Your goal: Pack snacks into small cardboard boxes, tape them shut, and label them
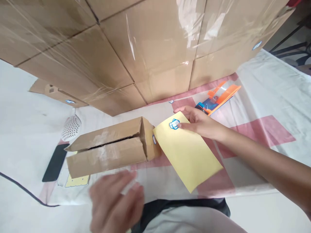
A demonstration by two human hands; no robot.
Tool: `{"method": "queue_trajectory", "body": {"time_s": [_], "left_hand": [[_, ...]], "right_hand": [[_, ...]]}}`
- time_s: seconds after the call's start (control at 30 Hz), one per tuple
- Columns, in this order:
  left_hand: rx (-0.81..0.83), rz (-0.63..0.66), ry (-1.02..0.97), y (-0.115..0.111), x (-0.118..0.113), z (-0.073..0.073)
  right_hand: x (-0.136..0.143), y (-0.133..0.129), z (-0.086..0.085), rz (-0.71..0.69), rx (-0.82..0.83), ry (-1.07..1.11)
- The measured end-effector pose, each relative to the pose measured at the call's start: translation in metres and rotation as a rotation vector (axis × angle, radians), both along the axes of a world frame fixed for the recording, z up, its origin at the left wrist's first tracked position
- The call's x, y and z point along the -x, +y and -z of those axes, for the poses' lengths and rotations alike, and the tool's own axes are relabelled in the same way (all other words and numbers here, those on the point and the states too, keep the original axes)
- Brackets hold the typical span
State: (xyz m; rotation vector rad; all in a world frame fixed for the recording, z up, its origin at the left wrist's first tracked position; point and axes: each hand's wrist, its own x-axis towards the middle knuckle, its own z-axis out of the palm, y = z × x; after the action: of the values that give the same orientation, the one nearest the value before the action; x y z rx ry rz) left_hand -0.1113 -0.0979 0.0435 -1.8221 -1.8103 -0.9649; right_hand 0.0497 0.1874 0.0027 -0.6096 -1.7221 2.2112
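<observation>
A yellow sheet of paper (190, 155) with a small blue-edged sticker (174, 124) near its top is in my right hand (196, 122), the thumb pressed beside the sticker. Blurred by motion, my left hand (116, 200) hovers near the front edge of the table, below a long cardboard box (109, 149); its fingers look bent, but what they hold, if anything, cannot be made out. The box's top flaps are slightly parted, and its right end sits close to the paper's left corner.
Large taped cartons (155, 48) rise along the back. An orange and blue tape dispenser (218, 98) lies behind my right forearm. On the left are a white perforated ladle (71, 127), a black phone (55, 162), a yellow card (77, 182) and a dark cable (26, 191).
</observation>
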Motion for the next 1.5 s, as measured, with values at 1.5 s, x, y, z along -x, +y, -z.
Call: {"method": "queue_trajectory", "body": {"time_s": [1.5], "left_hand": [[0.077, 0.288, -0.261, 0.120, -0.059, 0.044]], "right_hand": [[-0.037, 0.014, -0.033, -0.438, 0.175, -0.284]]}}
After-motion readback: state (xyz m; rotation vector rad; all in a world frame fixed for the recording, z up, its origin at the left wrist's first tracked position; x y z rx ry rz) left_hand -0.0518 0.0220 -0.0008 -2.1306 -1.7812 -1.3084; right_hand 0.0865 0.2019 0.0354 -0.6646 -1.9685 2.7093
